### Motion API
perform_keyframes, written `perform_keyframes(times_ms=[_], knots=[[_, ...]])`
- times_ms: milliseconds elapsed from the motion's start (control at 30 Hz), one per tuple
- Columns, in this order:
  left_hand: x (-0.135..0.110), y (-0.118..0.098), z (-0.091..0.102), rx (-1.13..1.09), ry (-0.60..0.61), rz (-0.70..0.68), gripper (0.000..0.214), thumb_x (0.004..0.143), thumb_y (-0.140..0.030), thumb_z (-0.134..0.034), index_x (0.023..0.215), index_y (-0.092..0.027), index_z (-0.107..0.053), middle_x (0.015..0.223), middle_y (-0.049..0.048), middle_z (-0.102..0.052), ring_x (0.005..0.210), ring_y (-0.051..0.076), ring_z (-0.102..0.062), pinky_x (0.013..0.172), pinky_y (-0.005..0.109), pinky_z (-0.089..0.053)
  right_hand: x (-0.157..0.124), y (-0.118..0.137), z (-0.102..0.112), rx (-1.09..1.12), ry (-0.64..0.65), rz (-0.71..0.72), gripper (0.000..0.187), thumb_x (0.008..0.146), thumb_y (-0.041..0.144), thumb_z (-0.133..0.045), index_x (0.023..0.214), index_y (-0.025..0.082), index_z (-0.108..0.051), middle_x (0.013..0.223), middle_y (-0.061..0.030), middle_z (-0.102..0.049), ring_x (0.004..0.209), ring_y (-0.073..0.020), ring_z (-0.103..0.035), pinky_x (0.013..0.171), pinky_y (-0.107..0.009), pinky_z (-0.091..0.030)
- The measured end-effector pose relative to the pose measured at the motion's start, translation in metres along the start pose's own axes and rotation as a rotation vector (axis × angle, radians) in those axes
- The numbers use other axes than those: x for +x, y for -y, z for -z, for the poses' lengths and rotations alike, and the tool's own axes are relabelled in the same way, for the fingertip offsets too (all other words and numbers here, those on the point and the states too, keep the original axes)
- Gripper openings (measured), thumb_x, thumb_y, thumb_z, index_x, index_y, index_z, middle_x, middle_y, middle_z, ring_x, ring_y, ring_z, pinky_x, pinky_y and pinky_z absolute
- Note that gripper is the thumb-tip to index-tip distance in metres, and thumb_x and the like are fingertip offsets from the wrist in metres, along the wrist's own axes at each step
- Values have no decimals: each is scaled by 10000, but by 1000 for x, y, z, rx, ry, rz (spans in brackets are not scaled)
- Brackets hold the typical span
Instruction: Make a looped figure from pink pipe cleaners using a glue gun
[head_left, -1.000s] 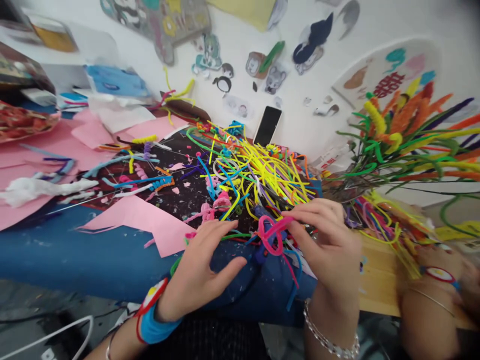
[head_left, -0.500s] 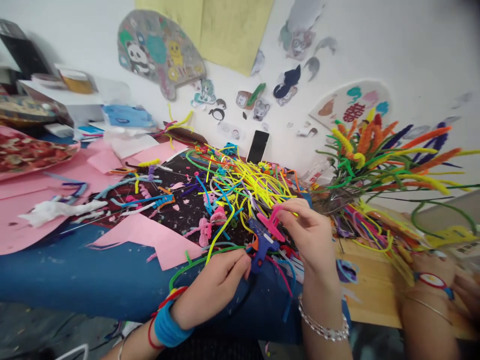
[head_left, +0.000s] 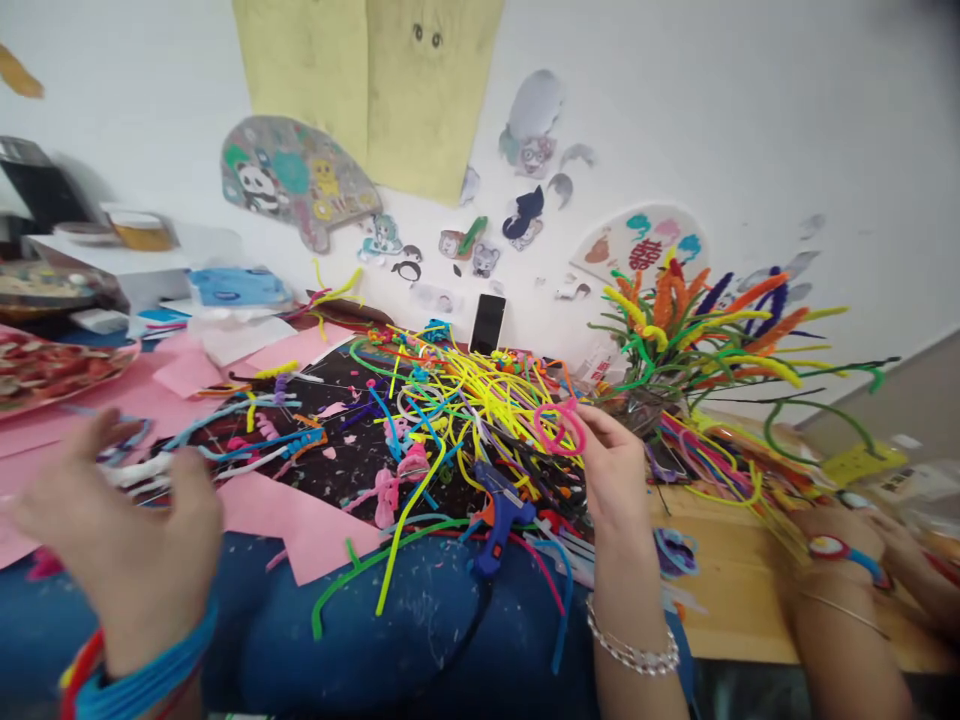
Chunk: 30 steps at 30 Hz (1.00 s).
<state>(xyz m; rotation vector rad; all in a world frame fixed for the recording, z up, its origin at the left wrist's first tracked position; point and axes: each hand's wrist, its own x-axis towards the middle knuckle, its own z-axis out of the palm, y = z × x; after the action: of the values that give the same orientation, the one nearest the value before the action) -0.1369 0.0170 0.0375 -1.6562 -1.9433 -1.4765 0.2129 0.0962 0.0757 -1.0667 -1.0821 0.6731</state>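
My right hand (head_left: 619,470) pinches a pink pipe cleaner bent into loops (head_left: 559,428), held up above the craft pile. Over the left side of the table my left hand (head_left: 124,540) is open, thumb and fingers apart and somewhat blurred. White fuzzy pipe cleaners (head_left: 142,470) lie just beyond its fingers; whether it touches them I cannot tell. A blue hot glue gun (head_left: 499,520) rests near the front edge, left of my right hand. Yellow pipe cleaners (head_left: 480,385) sprawl in a tangle behind it. A green pipe cleaner (head_left: 382,555) lies in front.
Pink paper (head_left: 300,525) lies on the blue table cover (head_left: 360,660). A phone (head_left: 487,323) leans against the wall. At right stands a bunch of colourful pipe-cleaner stems (head_left: 690,320). Another person's arms (head_left: 844,580) reach over the wooden surface (head_left: 739,570).
My left hand has moved from beside the glue gun to the far left and opened. My right hand still holds the pink pipe cleaner, now turned with its loops showing. The view has shifted.
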Motion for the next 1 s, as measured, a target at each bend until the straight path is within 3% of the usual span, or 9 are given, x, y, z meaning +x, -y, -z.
perform_keyframes(times_ms=[33, 100, 233, 400, 567, 667, 767, 900, 1000], knots=[[-2, -10, -4, 60, -163, -1, 520, 915, -312, -598, 1378, -181, -401, 1416, 136, -473, 1364, 495, -346, 889, 770, -333, -3, -2, -3, 9, 18, -14, 254, 630, 361, -847, 826, 213, -780, 848, -39, -783, 785, -199, -696, 806, -375, -547], [-11, -37, -16, -26, 60, -164, 820, 836, -262, -685, 1514, -186, -229, 1529, 205, -327, 1413, 476, -283, 1111, 749, -216, -8, -6, -10, 26, 63, -42, 253, 621, 352, -849, 823, 216, -781, 860, -42, -786, 797, -204, -704, 808, -376, -555], [-39, -89, -46, -361, 479, -285, 656, 863, -257, -656, 1449, -271, -362, 1495, 134, -438, 1424, 353, -364, 1175, 706, -97, -19, -12, -24, 48, 123, -81, 223, 653, 356, -824, 823, 219, -779, 877, -45, -786, 826, -213, -712, 807, -375, -566], [-54, -122, -69, -736, 646, 113, 267, 881, -343, -619, 1104, -203, -663, 1135, 102, -705, 1128, 276, -635, 1022, 511, -475, -25, -17, -31, 57, 169, -94, 197, 695, 354, -797, 846, 231, -776, 895, -33, -785, 860, -217, -714, 823, -377, -562], [-49, -133, -76, -1028, 861, 459, 320, 889, -375, -604, 1130, -187, -698, 1140, 87, -739, 1053, 234, -673, 956, 392, -506, -29, -18, -32, 51, 175, -82, 188, 689, 359, -802, 824, 230, -776, 869, -35, -778, 877, -220, -704, 880, -402, -537], [-48, -139, -77, -1090, 865, 564, 273, 862, -363, -635, 1046, -182, -724, 1098, 73, -749, 1011, 222, -664, 916, 361, -501, -30, -18, -33, 44, 185, -79, 184, 708, 376, -791, 828, 236, -778, 869, -35, -772, 874, -216, -697, 876, -403, -534], [-49, -145, -80, -1112, 835, 591, 223, 837, -374, -645, 871, -162, -705, 873, 56, -725, 814, 186, -633, 750, 312, -501, -31, -18, -34, 35, 190, -70, 181, 715, 377, -789, 829, 237, -779, 868, -36, -767, 879, -217, -691, 870, -402, -534], [-52, -148, -80, -1173, 756, 556, 259, 853, -334, -551, 639, -193, -510, 653, -7, -506, 641, 134, -476, 608, 274, -429, -31, -19, -33, 28, 183, -58, 192, 722, 380, -787, 841, 230, -780, 868, -40, -769, 894, -223, -692, 880, -406, -534], [-44, -136, -67, -1215, 633, 528, 313, 862, -307, -437, 590, -226, -305, 597, -39, -309, 555, 124, -330, 526, 284, -360, -27, -21, -31, 33, 166, -53, 192, 719, 379, -788, 838, 228, -778, 878, -36, -774, 880, -218, -699, 875, -396, -539]])
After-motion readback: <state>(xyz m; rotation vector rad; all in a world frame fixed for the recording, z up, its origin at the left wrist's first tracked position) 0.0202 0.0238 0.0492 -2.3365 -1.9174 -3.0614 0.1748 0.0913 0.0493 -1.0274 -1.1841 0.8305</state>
